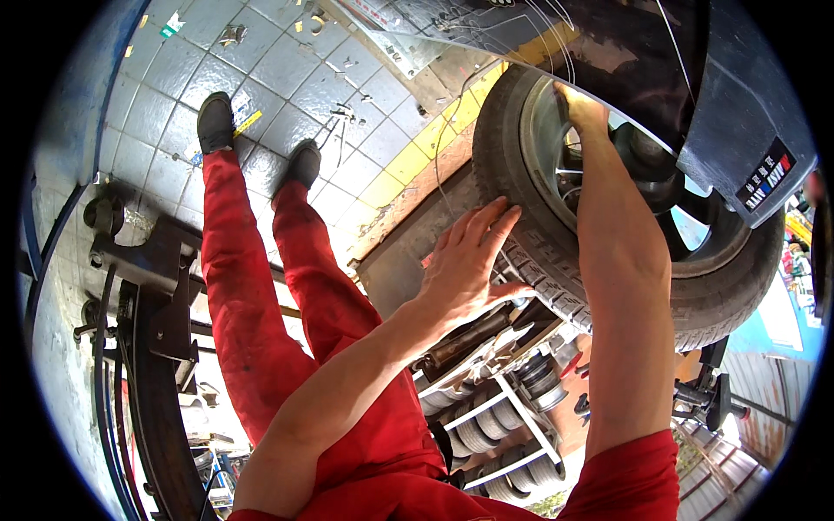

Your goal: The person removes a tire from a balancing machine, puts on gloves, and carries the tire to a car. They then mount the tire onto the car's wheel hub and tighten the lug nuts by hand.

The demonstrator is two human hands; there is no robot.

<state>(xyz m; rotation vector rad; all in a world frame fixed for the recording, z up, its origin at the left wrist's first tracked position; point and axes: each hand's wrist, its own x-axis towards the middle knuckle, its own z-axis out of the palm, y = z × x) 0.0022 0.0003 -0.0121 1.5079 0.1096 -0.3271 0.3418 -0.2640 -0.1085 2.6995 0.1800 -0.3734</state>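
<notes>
A car wheel with a black tyre and a silver rim stands under the dark body panel on the right. My left hand is open at the tyre's near left side, fingers stretched along the tread and thumb apart; it seems to touch the rubber. Across the front of the wheel reaches my right arm. My right hand is closed at the inner edge of the rim at its far side, with part of the fingers hidden by the rim and the panel's edge.
Metal lift parts stand on the left. Grey floor tiles carry scattered scraps and a small tool, beside a yellow floor stripe. A white rack holds several tyres. A thin cable hangs near the wheel.
</notes>
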